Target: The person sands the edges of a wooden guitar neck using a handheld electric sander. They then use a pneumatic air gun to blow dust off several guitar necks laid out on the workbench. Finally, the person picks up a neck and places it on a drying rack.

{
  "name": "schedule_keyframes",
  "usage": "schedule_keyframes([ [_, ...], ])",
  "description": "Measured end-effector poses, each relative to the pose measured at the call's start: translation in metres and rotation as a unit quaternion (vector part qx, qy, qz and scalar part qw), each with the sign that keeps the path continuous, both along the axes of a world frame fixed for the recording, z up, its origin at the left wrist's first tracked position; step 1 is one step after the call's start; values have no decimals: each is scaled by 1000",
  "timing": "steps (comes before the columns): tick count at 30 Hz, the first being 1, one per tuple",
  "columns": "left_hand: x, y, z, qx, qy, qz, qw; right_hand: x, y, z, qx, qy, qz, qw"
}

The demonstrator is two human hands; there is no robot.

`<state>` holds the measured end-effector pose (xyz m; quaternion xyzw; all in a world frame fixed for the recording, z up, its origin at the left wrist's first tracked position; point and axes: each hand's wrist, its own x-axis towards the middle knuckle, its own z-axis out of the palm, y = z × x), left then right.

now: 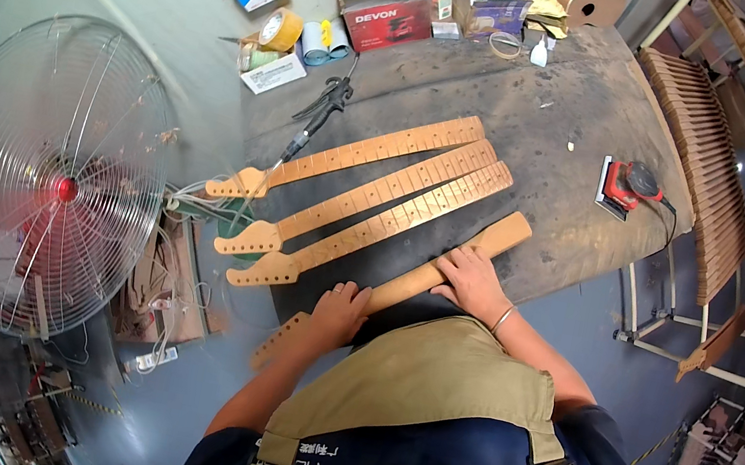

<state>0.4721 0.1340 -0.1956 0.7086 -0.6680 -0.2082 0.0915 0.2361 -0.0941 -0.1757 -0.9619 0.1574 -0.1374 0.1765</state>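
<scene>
A wooden guitar neck (398, 287), its smooth back upward, lies diagonally at the near edge of the dark worktable, partly overhanging it at the headstock end. My left hand (341, 312) grips it near that headstock, fingers curled over it. My right hand (472, 288), with a bracelet on the wrist, grips it farther along toward the heel. Beyond it lie several fretted necks (370, 192) side by side, fretboards up, six-hole headstocks at the left. A black air blow gun (318, 118) rests behind them, its nozzle reaching over the farthest neck.
A red sander (625, 187) with a cord sits at the table's right. Boxes (390, 21), tape rolls (281, 29) and a guitar body (588, 2) line the back of the worktable (566, 97). A large fan (61, 188) stands left; racks of wooden parts (704, 161) stand right.
</scene>
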Motion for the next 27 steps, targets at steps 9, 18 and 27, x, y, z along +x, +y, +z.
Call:
schedule_keyframes([
  [9, 31, -9, 25, -158, -84, 225, 958, 13, -132, -41, -11, -90, -350, 932],
  [18, 66, -19, 14, -120, -71, 144, 980, -27, -166, -30, 197, -31, -347, 916],
  [27, -6, 37, 46, 38, -29, 149, 988, -98, -110, -26, 268, 2, -319, 909],
])
